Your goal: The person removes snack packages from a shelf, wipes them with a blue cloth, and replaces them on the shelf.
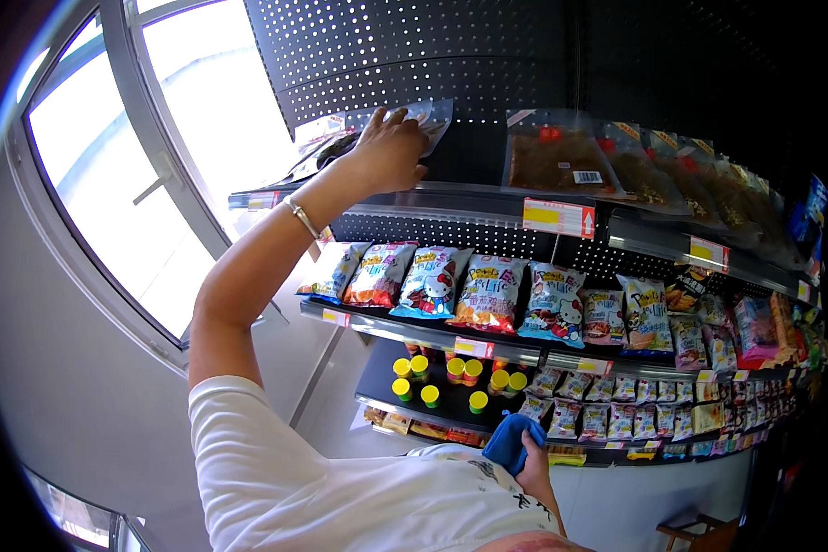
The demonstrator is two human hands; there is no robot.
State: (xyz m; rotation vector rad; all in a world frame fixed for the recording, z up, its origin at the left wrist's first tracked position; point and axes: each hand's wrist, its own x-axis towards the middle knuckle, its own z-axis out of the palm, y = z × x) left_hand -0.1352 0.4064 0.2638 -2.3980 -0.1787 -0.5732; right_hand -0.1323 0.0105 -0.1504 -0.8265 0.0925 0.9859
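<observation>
My left hand is stretched up over the top shelf, with a metal bangle on the wrist. It lies against clear plastic food packets leaning at the shelf's left end. The hand covers part of them, so whether its fingers grip one is hidden. Low in front of my body, my right hand clasps a bunched blue cloth. To the right of my left hand, flat see-through packets of brown food rest on the same shelf.
Below, puffed snack bags stand in a row on a shelf. Yellow-lidded containers and small snack packets fill lower shelves. A window with a protruding handle is at left, a wooden stool at lower right.
</observation>
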